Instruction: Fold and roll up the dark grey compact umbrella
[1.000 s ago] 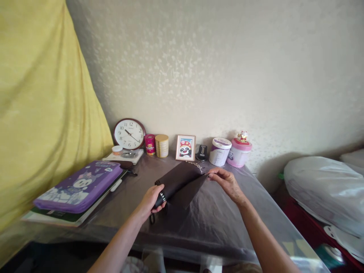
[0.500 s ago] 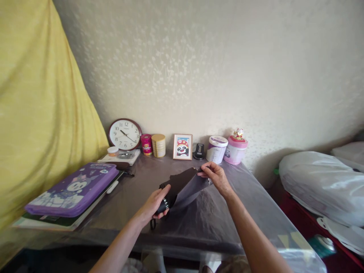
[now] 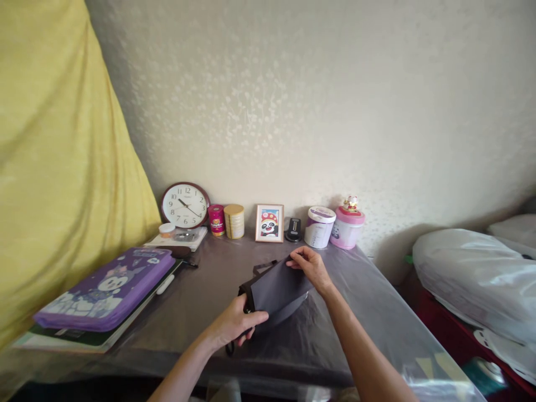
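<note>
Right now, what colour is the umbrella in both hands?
The umbrella is dark grey, clearest in head view.

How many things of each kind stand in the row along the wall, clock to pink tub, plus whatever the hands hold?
Clock: 1
Tins: 2 (pink tin, gold tin)
Picture frame: 1
Small black device: 1
Lidded tubs: 2 (white tub, pink tub)
Dark umbrella, gripped by left hand and right hand: 1
Total: 8

We have wrapped the folded umbrella [image 3: 250,289] in its loose flap [image 3: 280,286]; our right hand [image 3: 309,266] has drawn leftward, and our left hand [image 3: 235,327] nearer us.
</note>
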`<state>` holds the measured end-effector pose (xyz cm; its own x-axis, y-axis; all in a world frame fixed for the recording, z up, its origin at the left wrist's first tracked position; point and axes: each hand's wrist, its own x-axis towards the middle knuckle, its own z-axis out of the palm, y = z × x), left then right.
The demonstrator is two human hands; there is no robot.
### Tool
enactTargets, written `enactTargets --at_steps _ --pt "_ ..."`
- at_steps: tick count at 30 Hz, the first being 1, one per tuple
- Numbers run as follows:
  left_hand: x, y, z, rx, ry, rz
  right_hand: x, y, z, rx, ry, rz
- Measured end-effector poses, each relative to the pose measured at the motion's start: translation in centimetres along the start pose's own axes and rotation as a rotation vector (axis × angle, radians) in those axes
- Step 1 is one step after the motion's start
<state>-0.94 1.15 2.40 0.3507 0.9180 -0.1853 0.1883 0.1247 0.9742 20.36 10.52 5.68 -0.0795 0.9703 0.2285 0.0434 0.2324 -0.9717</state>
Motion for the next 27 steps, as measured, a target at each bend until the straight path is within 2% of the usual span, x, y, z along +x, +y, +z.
enactTargets --at_steps 4,7,9,11,13,14,17,19,22,25,27 --pt "0.0 -0.1 0.2 -0.062 0.042 -0.022 0.2 0.5 0.4 -0.074 -0.012 0.006" --pt "0.1 -0.2 0.1 -0.13 0.08 -0.07 0.4 0.3 -0.3 -0.118 0.038 -0.027" --pt "0.1 0.0 -0.1 -0.152 0.084 -0.101 0.5 0.0 -1.7 -0.066 0.165 -0.066" --pt "-0.1 0.3 -0.4 -0.175 0.087 -0.104 0.5 0.0 -3.5 0.04 0.382 -0.104" --pt "-0.2 0.7 -0.7 -0.223 0.097 -0.086 0.3 0.5 -5.3 0.118 0.497 -0.034" --pt "-0.3 0.9 -0.9 -0.256 0.104 -0.072 0.1 0.9 -6.0 0.13 0.492 0.05" --pt "-0.3 1.2 -1.3 -0.363 0.128 -0.049 -0.7 2.3 -6.9 0.103 0.242 0.341" --pt "-0.2 1.3 -1.5 -0.423 0.137 -0.041 -1.2 2.9 -6.5 0.103 0.031 0.405" --pt "-0.2 1.3 -1.8 -0.481 0.137 -0.037 -1.5 3.0 -5.5 0.18 -0.173 0.364" --pt "-0.3 1.3 -1.9 -0.504 0.125 -0.032 -1.5 2.4 -4.5 0.295 -0.256 0.298" --pt "-0.3 1.2 -2.0 -0.504 0.118 -0.036 -1.4 1.8 -4.1 0.352 -0.266 0.263"
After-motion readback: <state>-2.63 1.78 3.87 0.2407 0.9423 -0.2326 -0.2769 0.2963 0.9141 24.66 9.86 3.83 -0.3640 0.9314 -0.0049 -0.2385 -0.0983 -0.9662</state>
